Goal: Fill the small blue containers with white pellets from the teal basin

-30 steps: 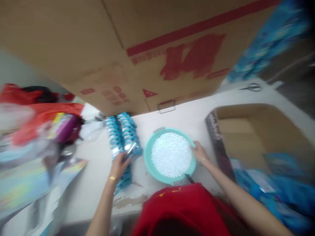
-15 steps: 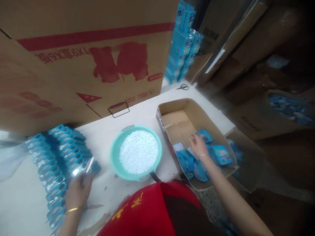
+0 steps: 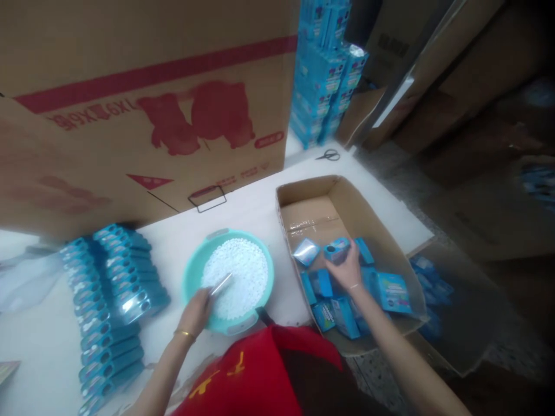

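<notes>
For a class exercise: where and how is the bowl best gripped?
Probably pinch the bowl by its right rim, coming from the right: the raised rim rings the white beads, a gap separates it from the open box, and the left hand occupies the left side.

We see basin, smooth plastic | pellets, matt, grainy | tube, glossy, metal or plastic we cannot tell | open carton, matt cardboard | tape on its floor, glossy | small boxes, smooth, shiny card | our garment, cloth
</notes>
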Demonstrator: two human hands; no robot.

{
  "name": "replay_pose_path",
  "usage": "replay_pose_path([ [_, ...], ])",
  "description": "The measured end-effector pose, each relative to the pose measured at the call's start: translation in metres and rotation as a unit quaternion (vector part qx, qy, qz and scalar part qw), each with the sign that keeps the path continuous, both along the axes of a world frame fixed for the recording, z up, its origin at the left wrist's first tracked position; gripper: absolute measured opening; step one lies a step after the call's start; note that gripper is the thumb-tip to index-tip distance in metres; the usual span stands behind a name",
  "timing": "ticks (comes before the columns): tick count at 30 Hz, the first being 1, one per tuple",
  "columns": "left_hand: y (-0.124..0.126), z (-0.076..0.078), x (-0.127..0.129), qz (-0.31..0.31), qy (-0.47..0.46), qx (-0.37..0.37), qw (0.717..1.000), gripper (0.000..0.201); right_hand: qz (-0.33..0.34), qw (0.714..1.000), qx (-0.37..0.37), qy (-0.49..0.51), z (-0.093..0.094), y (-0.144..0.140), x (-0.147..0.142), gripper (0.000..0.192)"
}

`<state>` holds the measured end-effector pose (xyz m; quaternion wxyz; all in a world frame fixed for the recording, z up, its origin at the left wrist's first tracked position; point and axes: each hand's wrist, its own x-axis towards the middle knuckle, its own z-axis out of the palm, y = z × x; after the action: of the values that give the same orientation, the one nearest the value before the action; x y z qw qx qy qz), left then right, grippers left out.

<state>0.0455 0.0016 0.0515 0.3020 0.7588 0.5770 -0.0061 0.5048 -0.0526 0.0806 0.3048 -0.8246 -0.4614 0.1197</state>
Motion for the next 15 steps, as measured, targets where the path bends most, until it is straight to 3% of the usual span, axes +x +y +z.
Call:
replay_pose_path([
  [3,0.017,-0.005,-0.005,0.000,0.066,-0.004,0.998,0.030,0.028,0.984,0.072,0.160,0.041,0.014,-0.034,0.097],
  [4,0.023,-0.005,-0.005,0.004,0.090,-0.005,0.996,0.030,0.045,0.964,0.067,0.254,0.051,0.018,-0.049,0.094],
  [6,0.034,-0.004,0.001,0.009,0.124,-0.003,0.992,0.029,0.074,0.892,0.034,0.445,0.066,0.024,-0.080,0.082],
  [9,0.047,-0.010,0.016,0.005,0.124,0.001,0.992,0.028,0.110,0.768,-0.039,0.630,0.072,0.027,-0.121,0.070],
  [11,0.048,-0.019,0.029,-0.006,0.107,-0.007,0.994,0.028,0.120,0.706,-0.081,0.693,0.070,0.023,-0.141,0.074],
  [13,0.039,-0.028,0.043,-0.025,0.078,-0.023,0.996,0.029,0.102,0.666,-0.108,0.731,0.066,0.017,-0.154,0.073],
  [15,0.024,-0.035,0.056,-0.042,0.040,-0.041,0.997,0.030,0.062,0.657,-0.132,0.740,0.060,0.011,-0.161,0.062],
])
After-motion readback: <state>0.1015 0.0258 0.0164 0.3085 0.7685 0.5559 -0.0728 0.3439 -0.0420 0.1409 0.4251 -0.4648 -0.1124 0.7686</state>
